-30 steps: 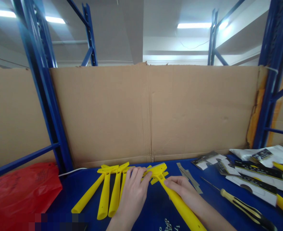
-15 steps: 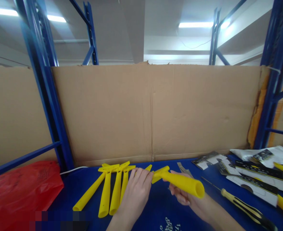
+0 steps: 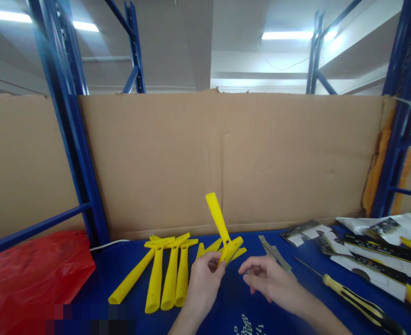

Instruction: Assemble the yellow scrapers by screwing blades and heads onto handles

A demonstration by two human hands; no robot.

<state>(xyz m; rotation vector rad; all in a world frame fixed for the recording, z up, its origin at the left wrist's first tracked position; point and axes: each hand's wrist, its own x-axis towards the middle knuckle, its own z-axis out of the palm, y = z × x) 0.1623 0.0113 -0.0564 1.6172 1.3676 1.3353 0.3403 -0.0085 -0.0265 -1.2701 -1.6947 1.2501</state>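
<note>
"Fingers first: what have you got?"

"On my left hand [image 3: 205,281] they're closed around the forked head of one yellow handle [image 3: 218,221], tube end up and leaning. On my right hand [image 3: 277,279] they're half curled, a little apart from the handle. Something small may be between those tips; I cannot tell."

"Where's that handle, measured from the screwdriver [image 3: 357,300]?"

"Well to its left, raised over the bench [image 3: 219,304], with the cardboard [image 3: 156,163] behind. Further left of the screwdriver lie four more handles [image 3: 154,284], side by side, heads bunched together. Close on its left are thin strips [image 3: 277,256], beside my right hand. Left of it and nearer me sit some small parts [image 3: 245,325]."

"What worries you?"

"Only the head is gripped, so the long tube is free to lever. I judge a light push on it could twist the handle in my fingers. Heads also lie just behind my left hand; if I lowered it carelessly, I might knock them askew. My right forearm could sweep the strips if it swung towards the screwdriver. And if those right tips do hold something tiny, loosening them could drop it among the small parts, where I'd struggle to pick it out."
</note>
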